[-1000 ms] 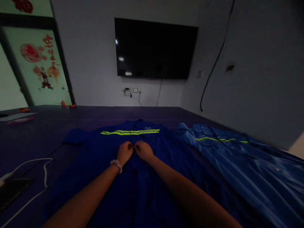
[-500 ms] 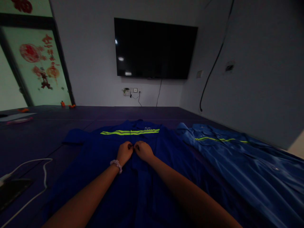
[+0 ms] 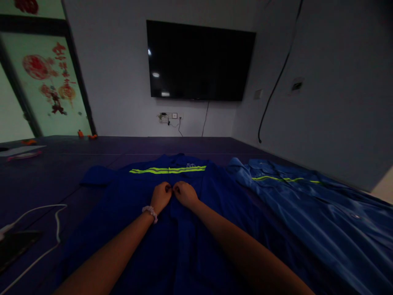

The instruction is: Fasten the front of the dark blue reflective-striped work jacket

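Observation:
A dark blue work jacket lies spread out in front of me, with a yellow-green reflective stripe across its chest and small white lettering above it. Just below the stripe, at the front placket, my left hand pinches the cloth between thumb and fingers. My right hand does the same right beside it, the fingertips of both nearly touching. Whether a button sits between them is too dark to make out. A scrunchie circles my left wrist.
A lighter blue garment with a yellow stripe lies to the right. At left are a phone and a white cable. Small orange objects stand near the door. A television hangs on the far wall.
Both hands stay at the same spot on the jacket placket, still pinching. The view has shifted very slightly.

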Demonstrator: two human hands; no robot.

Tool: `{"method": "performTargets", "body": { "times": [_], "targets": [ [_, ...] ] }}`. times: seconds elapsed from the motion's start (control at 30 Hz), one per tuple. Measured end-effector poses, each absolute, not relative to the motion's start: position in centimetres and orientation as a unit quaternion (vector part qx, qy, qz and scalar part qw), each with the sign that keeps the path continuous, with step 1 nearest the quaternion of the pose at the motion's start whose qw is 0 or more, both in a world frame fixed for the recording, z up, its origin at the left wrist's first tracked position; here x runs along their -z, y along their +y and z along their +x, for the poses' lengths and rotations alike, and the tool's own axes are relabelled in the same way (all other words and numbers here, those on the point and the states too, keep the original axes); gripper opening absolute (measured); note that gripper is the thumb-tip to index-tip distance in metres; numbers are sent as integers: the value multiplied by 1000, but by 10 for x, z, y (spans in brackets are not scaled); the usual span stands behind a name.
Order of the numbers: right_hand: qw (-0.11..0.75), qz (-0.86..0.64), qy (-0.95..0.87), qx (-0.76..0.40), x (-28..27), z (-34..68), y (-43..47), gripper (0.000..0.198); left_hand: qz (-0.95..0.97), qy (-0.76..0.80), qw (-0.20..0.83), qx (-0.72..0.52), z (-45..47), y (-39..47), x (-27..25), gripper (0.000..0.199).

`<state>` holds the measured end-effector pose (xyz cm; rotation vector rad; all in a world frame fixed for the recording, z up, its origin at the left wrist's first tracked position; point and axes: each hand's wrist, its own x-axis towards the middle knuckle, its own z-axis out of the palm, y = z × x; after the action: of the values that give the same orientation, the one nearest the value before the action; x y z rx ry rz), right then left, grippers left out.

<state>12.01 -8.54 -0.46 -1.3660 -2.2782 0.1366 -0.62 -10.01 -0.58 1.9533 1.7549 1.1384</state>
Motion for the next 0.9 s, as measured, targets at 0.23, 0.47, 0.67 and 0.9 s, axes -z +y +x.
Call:
{"method": "performTargets", "body": {
  "times": [0.23,0.47,0.67,0.9],
  "targets": [
    [238,-503,-830,-49,5,120,-86,18,681,605,141,-388,-6,-100,6,12],
    [241,-500,-830,-44,3,120,-87,18,689,598,137,-386,-7,-99,7,12],
    [242,-498,-832,-42,4,120,-87,18,693,596,134,-382,-7,-99,6,12],
    [243,-496,-833,-37,6,120,-86,18,696,600,126,-374,-7,-100,6,12]
  ]
}}
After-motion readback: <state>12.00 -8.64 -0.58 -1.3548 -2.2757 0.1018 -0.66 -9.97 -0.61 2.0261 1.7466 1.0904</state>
